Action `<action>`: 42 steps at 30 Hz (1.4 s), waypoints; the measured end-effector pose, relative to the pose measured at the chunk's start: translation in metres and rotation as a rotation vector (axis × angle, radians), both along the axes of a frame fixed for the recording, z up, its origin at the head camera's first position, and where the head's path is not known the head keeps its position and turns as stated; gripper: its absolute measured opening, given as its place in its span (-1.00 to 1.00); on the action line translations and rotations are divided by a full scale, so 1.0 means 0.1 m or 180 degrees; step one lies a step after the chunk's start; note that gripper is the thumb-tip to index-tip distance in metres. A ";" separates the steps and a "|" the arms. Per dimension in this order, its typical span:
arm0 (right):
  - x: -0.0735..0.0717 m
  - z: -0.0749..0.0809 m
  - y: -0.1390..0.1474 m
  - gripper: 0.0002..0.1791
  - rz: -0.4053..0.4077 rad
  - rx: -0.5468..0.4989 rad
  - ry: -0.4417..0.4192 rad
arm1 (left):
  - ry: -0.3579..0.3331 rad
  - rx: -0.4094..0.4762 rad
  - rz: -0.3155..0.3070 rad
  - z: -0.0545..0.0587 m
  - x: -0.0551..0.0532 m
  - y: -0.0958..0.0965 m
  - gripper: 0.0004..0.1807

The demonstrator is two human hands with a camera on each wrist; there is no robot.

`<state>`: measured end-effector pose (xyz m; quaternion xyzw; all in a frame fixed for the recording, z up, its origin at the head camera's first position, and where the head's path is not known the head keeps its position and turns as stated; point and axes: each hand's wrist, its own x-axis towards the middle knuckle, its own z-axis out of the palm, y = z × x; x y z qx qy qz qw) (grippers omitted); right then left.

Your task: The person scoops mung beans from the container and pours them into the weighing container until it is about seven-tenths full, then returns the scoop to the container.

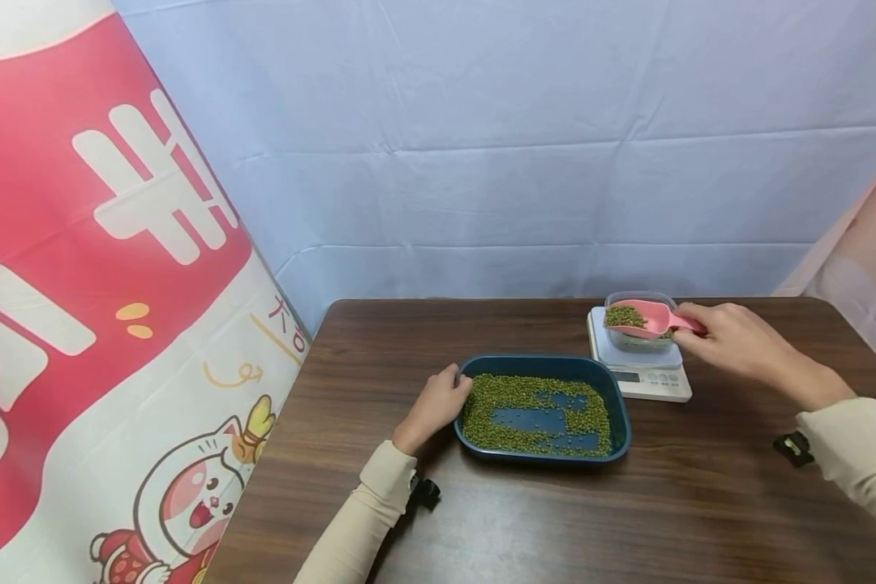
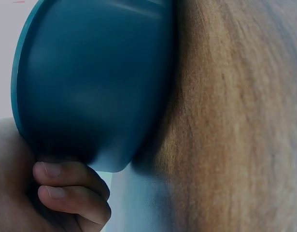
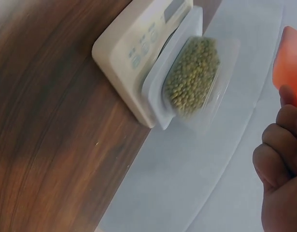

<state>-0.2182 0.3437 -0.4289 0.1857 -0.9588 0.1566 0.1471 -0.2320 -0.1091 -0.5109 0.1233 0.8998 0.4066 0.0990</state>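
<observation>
My right hand (image 1: 733,337) grips the handle of a pink scoop (image 1: 657,316) loaded with green mung beans (image 1: 624,317). The scoop is over a clear plastic container (image 1: 638,344), which the right wrist view shows partly filled with mung beans (image 3: 192,75). Beneath the container is a white kitchen scale (image 3: 121,48), its display and buttons facing the near side. With my left hand (image 1: 434,405) I hold the left rim of a dark blue tray (image 1: 540,459); in the left wrist view the curled fingers (image 2: 73,191) are at its outer wall. Mung beans lie across the tray floor, with bare patches in the middle.
Everything stands on a dark wooden table (image 1: 380,341); the scale is near its back edge, just behind and right of the tray. A pale cloth (image 1: 482,162) hangs behind the table. A red and white printed banner (image 1: 117,243) hangs at the left.
</observation>
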 end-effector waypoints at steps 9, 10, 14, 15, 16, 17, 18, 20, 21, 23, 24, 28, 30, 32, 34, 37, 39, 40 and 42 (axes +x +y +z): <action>-0.05 -0.03 0.17 -0.78 -0.0187 0.0034 -0.0153 | -0.0019 0.0020 -0.0019 -0.02 0.00 -0.01 -0.69; -0.06 -0.03 0.19 -0.78 -0.0205 0.0052 -0.0162 | -0.0020 0.0021 -0.0018 -0.02 -0.01 -0.01 -0.69; -0.08 -0.05 0.24 -0.76 -0.0271 0.0111 -0.0247 | 0.0000 -0.0001 -0.0006 -0.02 -0.01 -0.01 -0.68; -0.08 -0.05 0.25 -0.76 -0.0276 0.0124 -0.0267 | -0.0001 -0.0001 -0.0007 -0.02 -0.01 -0.01 -0.68; -0.09 -0.06 0.27 -0.75 -0.0281 0.0138 -0.0299 | 0.0002 -0.0007 -0.0007 -0.02 -0.01 -0.01 -0.68; -0.09 -0.05 0.28 -0.75 -0.0305 0.0149 -0.0334 | 0.0004 -0.0011 -0.0006 -0.02 -0.01 -0.01 -0.68; -0.09 -0.04 0.28 -0.75 -0.0325 0.0164 -0.0366 | -0.0002 -0.0012 -0.0007 -0.02 -0.01 -0.01 -0.68; -0.10 -0.03 0.30 -0.72 -0.0350 0.0209 -0.0454 | -0.0007 -0.0013 -0.0006 -0.02 -0.01 -0.01 -0.68; -0.10 -0.03 0.31 -0.70 -0.0352 0.0231 -0.0488 | -0.0006 -0.0021 -0.0001 -0.02 -0.01 -0.01 -0.68; -0.11 -0.01 0.32 -0.66 -0.0369 0.0287 -0.0567 | -0.0005 -0.0026 0.0011 -0.01 -0.01 -0.01 -0.68; -0.11 -0.01 0.33 -0.65 -0.0360 0.0318 -0.0597 | -0.0010 -0.0023 0.0015 -0.01 -0.01 -0.01 -0.68; -0.13 0.01 0.35 -0.66 -0.0357 0.0380 -0.0671 | -0.0027 -0.0017 0.0029 0.00 0.00 -0.01 -0.68; -0.14 0.02 0.34 -0.70 -0.0377 0.0391 -0.0686 | -0.0028 -0.0019 0.0030 0.00 0.00 -0.01 -0.68; -0.14 0.02 0.34 -0.71 -0.0379 0.0395 -0.0663 | -0.0027 -0.0021 0.0032 0.00 0.00 -0.02 -0.68; -0.14 0.03 0.34 -0.66 -0.0378 0.0407 -0.0658 | -0.0020 -0.0032 0.0030 0.00 0.00 -0.02 -0.68; -0.15 0.05 0.35 -0.66 -0.0383 0.0445 -0.0662 | -0.0017 -0.0050 0.0029 0.00 0.00 -0.02 -0.68; -0.15 0.08 0.35 -0.67 -0.0394 0.0490 -0.0701 | -0.0021 -0.0049 0.0028 0.00 0.00 -0.02 -0.68; -0.15 0.09 0.36 -0.68 -0.0405 0.0507 -0.0721 | -0.0024 -0.0049 0.0030 0.00 0.00 -0.02 -0.68; -0.15 0.12 0.36 -0.67 -0.0432 0.0538 -0.0748 | -0.0039 -0.0031 0.0029 0.00 0.00 -0.02 -0.67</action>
